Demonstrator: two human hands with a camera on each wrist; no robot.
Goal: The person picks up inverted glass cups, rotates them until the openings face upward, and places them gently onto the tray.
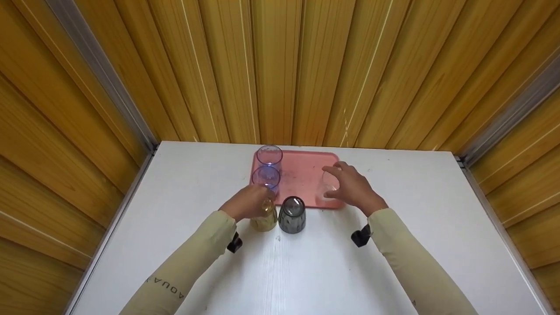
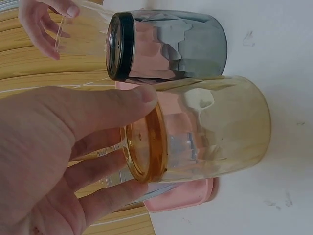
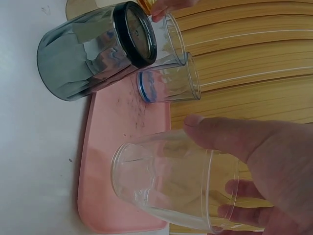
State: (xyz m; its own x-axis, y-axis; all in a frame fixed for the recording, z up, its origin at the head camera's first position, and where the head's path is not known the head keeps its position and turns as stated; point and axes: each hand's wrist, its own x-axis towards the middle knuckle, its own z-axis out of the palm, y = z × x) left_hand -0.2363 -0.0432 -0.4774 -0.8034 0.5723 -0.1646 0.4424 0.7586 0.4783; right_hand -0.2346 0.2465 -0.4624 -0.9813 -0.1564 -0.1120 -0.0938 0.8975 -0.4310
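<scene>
An amber glass (image 2: 220, 129) stands upside down on the table in front of the tray. My left hand (image 1: 250, 202) grips it around the base, thumb on one side and fingers on the other. At the right front corner of the pink tray (image 1: 302, 175), a clear glass (image 3: 166, 178) stands upright. Curled around its upper part are the thumb and fingers of my right hand (image 1: 352, 187). A smoky grey glass (image 1: 292, 215), also upside down, sits between the hands, beside the amber one.
Two bluish glasses stand upright along the tray's left side, one at the back (image 1: 269, 156) and one nearer (image 1: 265, 176), partly behind the left hand. The white table (image 1: 306, 271) ends at a wood-patterned wall (image 1: 280, 78).
</scene>
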